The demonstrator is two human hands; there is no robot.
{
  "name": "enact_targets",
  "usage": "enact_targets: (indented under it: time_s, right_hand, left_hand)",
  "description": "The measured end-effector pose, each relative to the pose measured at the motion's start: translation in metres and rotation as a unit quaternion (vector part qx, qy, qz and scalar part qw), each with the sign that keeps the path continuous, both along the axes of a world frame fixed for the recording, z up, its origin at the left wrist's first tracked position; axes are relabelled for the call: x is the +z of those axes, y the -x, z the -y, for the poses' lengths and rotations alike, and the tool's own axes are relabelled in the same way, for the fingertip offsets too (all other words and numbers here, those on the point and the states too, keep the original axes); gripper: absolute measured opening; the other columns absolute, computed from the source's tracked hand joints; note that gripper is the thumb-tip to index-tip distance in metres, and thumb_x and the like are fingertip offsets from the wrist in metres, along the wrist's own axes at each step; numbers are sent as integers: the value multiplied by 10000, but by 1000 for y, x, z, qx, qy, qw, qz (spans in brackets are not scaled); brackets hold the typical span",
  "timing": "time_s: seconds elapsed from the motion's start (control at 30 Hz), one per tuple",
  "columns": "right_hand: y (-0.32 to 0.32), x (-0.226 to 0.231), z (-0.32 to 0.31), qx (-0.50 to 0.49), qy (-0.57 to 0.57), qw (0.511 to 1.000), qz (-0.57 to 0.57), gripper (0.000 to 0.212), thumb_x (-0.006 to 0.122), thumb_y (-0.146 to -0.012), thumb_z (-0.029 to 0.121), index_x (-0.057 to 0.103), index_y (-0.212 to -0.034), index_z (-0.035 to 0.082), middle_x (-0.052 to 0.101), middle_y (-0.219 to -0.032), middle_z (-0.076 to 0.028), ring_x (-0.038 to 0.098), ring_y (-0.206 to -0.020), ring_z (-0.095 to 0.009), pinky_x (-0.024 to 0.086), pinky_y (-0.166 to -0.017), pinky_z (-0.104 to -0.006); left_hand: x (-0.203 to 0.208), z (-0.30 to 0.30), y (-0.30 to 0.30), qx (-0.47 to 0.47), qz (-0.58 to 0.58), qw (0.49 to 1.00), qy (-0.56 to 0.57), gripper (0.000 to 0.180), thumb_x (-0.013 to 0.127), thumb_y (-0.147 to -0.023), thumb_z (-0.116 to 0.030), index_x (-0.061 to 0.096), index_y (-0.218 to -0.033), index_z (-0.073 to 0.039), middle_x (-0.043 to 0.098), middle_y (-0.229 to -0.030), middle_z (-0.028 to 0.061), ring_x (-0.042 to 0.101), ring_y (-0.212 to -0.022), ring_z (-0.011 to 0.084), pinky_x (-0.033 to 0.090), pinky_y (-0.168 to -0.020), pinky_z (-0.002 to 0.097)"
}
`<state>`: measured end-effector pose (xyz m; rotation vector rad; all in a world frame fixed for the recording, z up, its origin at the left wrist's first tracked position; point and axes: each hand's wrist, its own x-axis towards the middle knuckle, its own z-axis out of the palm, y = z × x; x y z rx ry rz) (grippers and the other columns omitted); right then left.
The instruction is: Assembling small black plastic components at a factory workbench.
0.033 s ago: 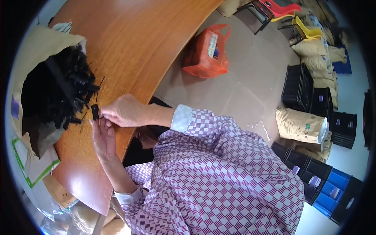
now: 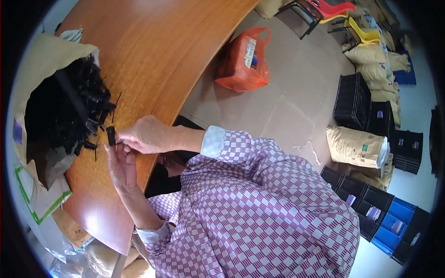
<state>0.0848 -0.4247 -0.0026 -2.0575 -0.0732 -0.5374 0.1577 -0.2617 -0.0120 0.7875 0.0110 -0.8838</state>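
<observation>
A small black plastic piece (image 2: 111, 135) is held up between my two hands, just above the table. My left hand (image 2: 123, 169) is under it with the thumb and fingertips closed at its lower end. From the right, my right hand (image 2: 147, 134) pinches at the same spot, so its fingertips partly cover the grip. Beside them lies a heap of black plastic pieces (image 2: 95, 106), some thin and stick-like, spilling from the mouth of a large paper sack (image 2: 39, 60) onto the wooden table (image 2: 153, 55).
Across the tiled floor (image 2: 282, 88) stand a red plastic bag (image 2: 241, 65), black crates (image 2: 351, 102), blue crates (image 2: 394, 224) and a paper sack (image 2: 354, 147). Red and yellow chairs (image 2: 361, 34) are at the far right. A white and green package (image 2: 41, 194) lies left of my left hand.
Both hands have come slightly lower in the picture with the black piece between them. The grip looks the same.
</observation>
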Motion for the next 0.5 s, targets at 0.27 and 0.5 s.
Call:
enact_targets:
  time_s: [0.27,0.5]
  right_hand:
    - [15,-7,-11,5,-88,996,13,180,628,-788,129,621,-967,111,589,-609,-149,622,-589,-339,465,-492,-440]
    - [38,-9,-23,-47,64,994,70,157,635,-777,174,630,-932,147,547,-512,-75,607,-496,-258,447,-421,-374]
  left_hand:
    - [7,-26,-3,30,-21,993,116,418,539,-937,-157,423,-1277,55,512,-1238,187,588,-898,206,513,-664,233]
    - [5,-41,-3,-31,-69,993,90,377,545,-938,-177,473,-1244,30,573,-1129,155,544,-810,165,456,-596,217]
